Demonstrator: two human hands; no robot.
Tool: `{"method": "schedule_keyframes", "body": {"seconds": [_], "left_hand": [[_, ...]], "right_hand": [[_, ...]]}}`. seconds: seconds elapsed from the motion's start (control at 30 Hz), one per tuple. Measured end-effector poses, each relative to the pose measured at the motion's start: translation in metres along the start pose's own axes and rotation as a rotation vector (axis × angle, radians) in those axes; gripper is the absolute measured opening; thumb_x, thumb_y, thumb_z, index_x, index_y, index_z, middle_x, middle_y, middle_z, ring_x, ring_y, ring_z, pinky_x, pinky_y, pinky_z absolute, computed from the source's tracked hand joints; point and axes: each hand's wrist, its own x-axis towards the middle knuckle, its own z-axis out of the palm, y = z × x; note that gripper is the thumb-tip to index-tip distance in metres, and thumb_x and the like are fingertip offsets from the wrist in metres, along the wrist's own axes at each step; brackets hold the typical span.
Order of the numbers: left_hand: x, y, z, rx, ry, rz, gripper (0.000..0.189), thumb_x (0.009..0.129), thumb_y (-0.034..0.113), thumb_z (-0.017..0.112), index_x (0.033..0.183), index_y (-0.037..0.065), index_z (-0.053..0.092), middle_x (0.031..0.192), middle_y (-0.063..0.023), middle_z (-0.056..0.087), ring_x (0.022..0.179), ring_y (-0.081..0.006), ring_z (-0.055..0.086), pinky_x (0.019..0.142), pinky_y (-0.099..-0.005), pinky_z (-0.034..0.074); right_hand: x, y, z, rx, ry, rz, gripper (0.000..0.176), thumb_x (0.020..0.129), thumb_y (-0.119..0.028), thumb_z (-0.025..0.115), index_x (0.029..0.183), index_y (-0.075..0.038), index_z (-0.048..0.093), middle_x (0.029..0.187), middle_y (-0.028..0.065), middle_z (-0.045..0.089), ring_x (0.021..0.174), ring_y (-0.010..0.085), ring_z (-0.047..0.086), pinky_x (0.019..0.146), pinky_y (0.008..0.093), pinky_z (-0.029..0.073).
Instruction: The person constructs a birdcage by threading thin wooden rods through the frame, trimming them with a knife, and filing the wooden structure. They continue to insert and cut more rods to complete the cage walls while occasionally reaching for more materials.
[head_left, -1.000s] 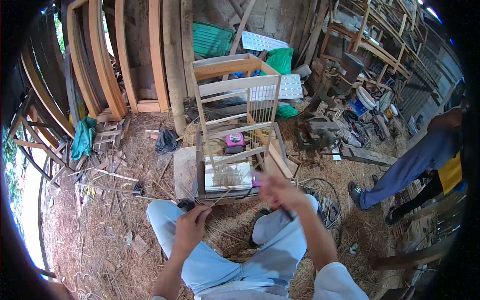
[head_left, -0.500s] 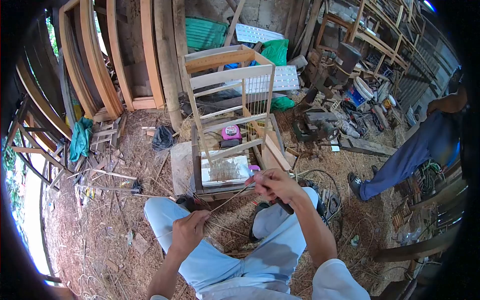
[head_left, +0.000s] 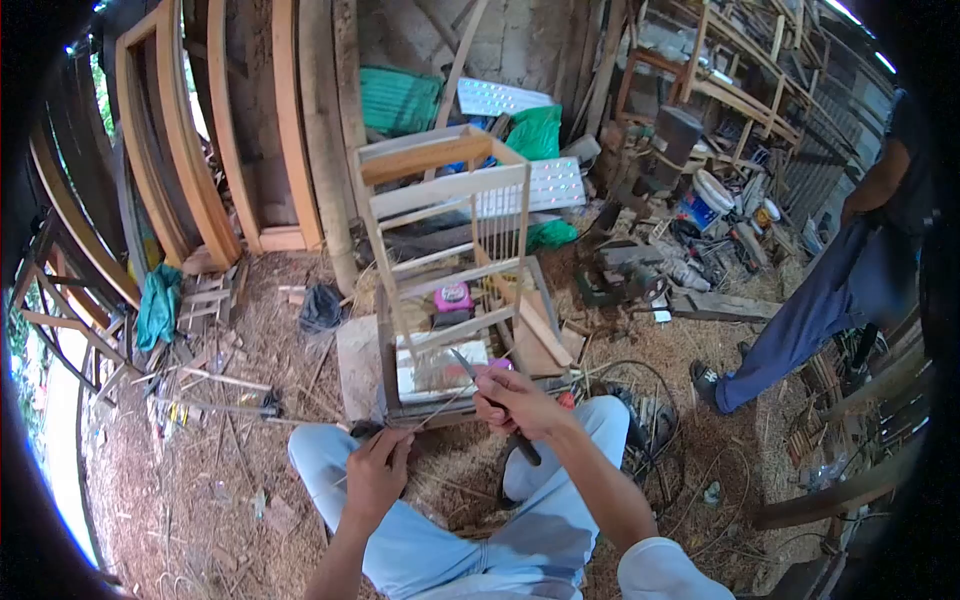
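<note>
My right hand (head_left: 518, 402) is closed around a knife (head_left: 526, 450), its dark handle sticking out below the fist and its narrow blade pointing up and forward. A thin strip of wood or cane (head_left: 425, 421) is pinched in the fingertips of my left hand (head_left: 378, 468), over my left knee. It runs towards my right hand, where its far end is hard to make out. Just beyond both hands stands a small wooden frame (head_left: 448, 203) with thin upright rods on one side. Low behind its rails sits a pink tape measure (head_left: 453, 297).
A white, brown-stained block (head_left: 420, 380) lies beneath the frame. Shavings and offcuts cover the ground. Another person (head_left: 795, 315) stands at the right. Large curved wooden frames (head_left: 290, 130) lean at the left; a bucket (head_left: 705, 205) and scrap crowd the back right.
My right hand has come lower and slightly left, and the knife blade now shows plainly above it. My left hand has shifted slightly down. The whole view has tilted a little.
</note>
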Motion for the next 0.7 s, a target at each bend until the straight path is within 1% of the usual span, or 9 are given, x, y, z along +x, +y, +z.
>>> {"method": "schedule_keyframes", "body": {"seconds": [0.1,0.2,0.27,0.37,0.4,0.53,0.57,0.6,0.7], "left_hand": [[0.003,0.008,-0.004,0.012,-0.01,0.022,0.014,0.081,-0.004,0.064,0.095,0.001,0.065,0.08,-0.0134,0.067,0.07,-0.0249,0.067,0.06,-0.0315,0.052],[-0.007,0.006,-0.008,0.059,0.016,0.104,0.019,0.077,-0.007,0.063,0.093,0.002,0.065,0.081,-0.011,0.067,0.069,-0.0272,0.065,0.059,-0.0349,0.053],[-0.008,0.004,-0.011,0.188,0.026,0.278,0.021,0.074,-0.008,0.063,0.093,0.001,0.065,0.081,-0.0101,0.067,0.068,-0.026,0.065,0.059,-0.0342,0.053],[-0.014,0.001,-0.012,0.235,-0.001,0.292,0.024,0.072,-0.009,0.063,0.093,0.001,0.065,0.08,-0.0096,0.067,0.067,-0.0252,0.065,0.058,-0.0335,0.053],[-0.016,0.0,-0.014,0.234,-0.009,0.293,0.024,0.072,-0.009,0.063,0.093,0.001,0.065,0.08,-0.0096,0.067,0.067,-0.0252,0.065,0.058,-0.0335,0.053],[-0.026,-0.017,-0.03,0.234,0.027,0.218,0.022,0.073,-0.009,0.062,0.093,0.001,0.065,0.08,-0.0108,0.067,0.067,-0.0259,0.065,0.058,-0.0344,0.053],[-0.03,-0.023,-0.036,0.263,0.047,0.226,0.022,0.074,-0.009,0.062,0.093,0.001,0.065,0.079,-0.0116,0.067,0.067,-0.0263,0.065,0.058,-0.0347,0.052],[-0.033,-0.032,-0.042,0.217,0.102,0.121,0.018,0.077,-0.008,0.061,0.092,0.001,0.064,0.078,-0.0136,0.066,0.066,-0.0274,0.065,0.058,-0.0353,0.052],[-0.029,-0.028,-0.036,0.203,0.111,0.03,0.016,0.079,-0.008,0.061,0.092,0.001,0.064,0.079,-0.014,0.066,0.065,-0.0285,0.065,0.058,-0.0355,0.052]], "right_hand": [[0.007,-0.009,-0.021,-0.155,-0.11,0.004,0.036,0.1,-0.03,0.046,0.121,-0.002,0.055,0.061,-0.0056,0.039,0.048,0.003,0.03,0.042,0.0203,0.022],[0.003,-0.01,-0.023,-0.26,-0.087,0.006,0.035,0.1,-0.03,0.046,0.113,-0.001,0.061,0.06,-0.0064,0.039,0.047,0.0037,0.029,0.041,0.021,0.024],[-0.001,-0.015,-0.024,-0.329,-0.09,0.0,0.033,0.1,-0.029,0.046,0.111,-0.002,0.061,0.061,-0.006,0.04,0.047,0.0038,0.03,0.041,0.0212,0.025],[-0.002,-0.011,-0.025,-0.371,-0.055,0.056,0.03,0.1,-0.026,0.045,0.111,-0.002,0.061,0.062,-0.0061,0.04,0.048,0.0041,0.03,0.042,0.0217,0.026],[-0.002,-0.01,-0.028,-0.364,-0.051,0.057,0.03,0.1,-0.026,0.045,0.111,-0.002,0.061,0.062,-0.0061,0.04,0.048,0.0041,0.03,0.042,0.0217,0.026],[-0.004,-0.018,-0.056,-0.362,0.502,-0.081,0.028,0.101,-0.023,0.043,0.106,-0.003,0.063,0.061,-0.0073,0.038,0.047,0.004,0.031,0.041,0.0214,0.025],[-0.012,-0.036,-0.079,-0.333,0.551,-0.117,0.029,0.1,-0.024,0.044,0.107,-0.004,0.063,0.06,-0.0075,0.038,0.047,0.0037,0.031,0.041,0.021,0.025],[-0.019,-0.05,-0.1,-0.298,0.599,-0.155,0.029,0.1,-0.024,0.044,0.107,-0.004,0.064,0.06,-0.0077,0.038,0.047,0.0035,0.031,0.041,0.0205,0.024],[-0.025,-0.05,-0.094,-0.292,0.416,-0.091,0.031,0.1,-0.027,0.044,0.109,-0.004,0.064,0.06,-0.0076,0.037,0.048,0.0031,0.03,0.041,0.0202,0.024]]}}
